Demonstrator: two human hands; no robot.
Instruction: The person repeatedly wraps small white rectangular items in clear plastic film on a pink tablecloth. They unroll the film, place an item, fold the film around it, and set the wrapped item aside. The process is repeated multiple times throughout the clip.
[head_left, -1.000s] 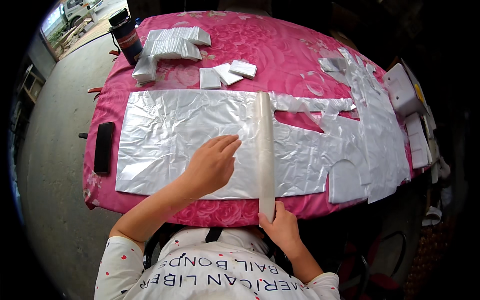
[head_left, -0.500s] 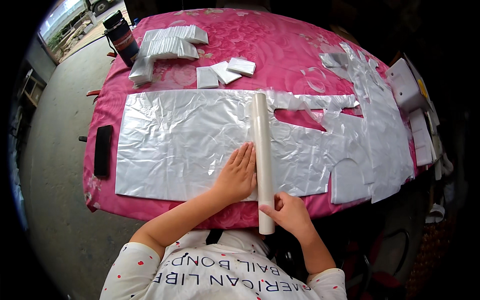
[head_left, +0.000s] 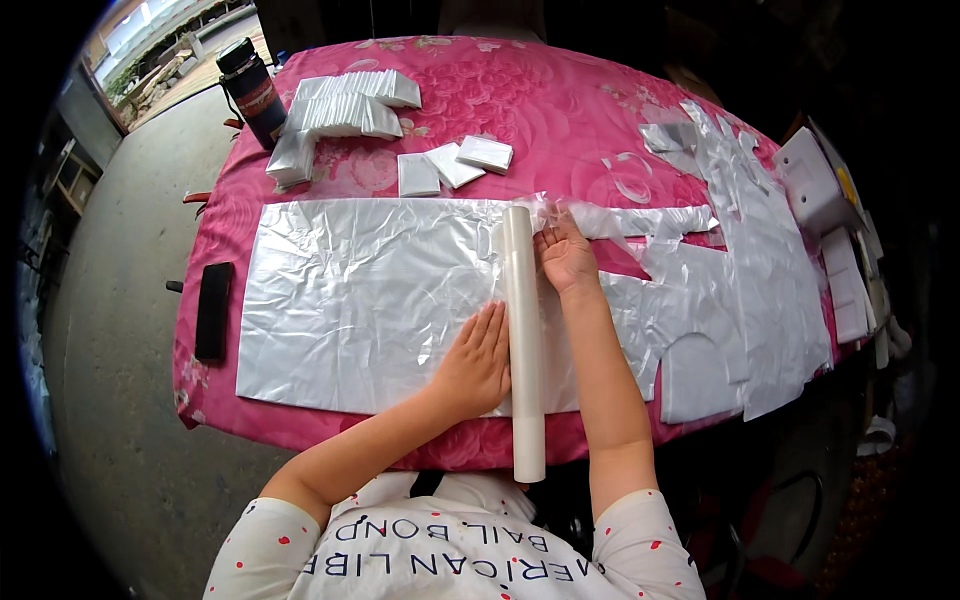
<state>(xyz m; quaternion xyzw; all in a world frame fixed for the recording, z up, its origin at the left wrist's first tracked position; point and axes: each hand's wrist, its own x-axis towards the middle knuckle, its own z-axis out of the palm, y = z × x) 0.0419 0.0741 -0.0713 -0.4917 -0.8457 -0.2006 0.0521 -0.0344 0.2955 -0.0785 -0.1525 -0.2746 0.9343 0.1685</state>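
- Roll of translucent film, one: centre of the frame, standing lengthwise from mid-table to just past the table's near edge; laid across the sheet, presumably so that its whole length bears on it.
- Left hand, centre: open and flat, fingers together, against the roll's left side; apparently steadying roll and sheet.
- Right hand, above centre: open, palm partly upturned, beside the roll's upper end; fingertips by loose clear film, any pinch impossible to tell.
- Silvery plastic sheet, centre left: spread flat under the roll, creased.
- Cut plastic pieces, right: overlapping, seemingly pushed aside to leave working room.
- Loose flat packets, three, upper centre; packed rows of similar packets, upper left, evidently ranked for tidiness.
- Dark flask, upper left; black slab, left; both out of reach of the sheet.
- Changed since the earlier frame: right hand, formerly at the roll's lower end, now at its upper end; left hand much as before.
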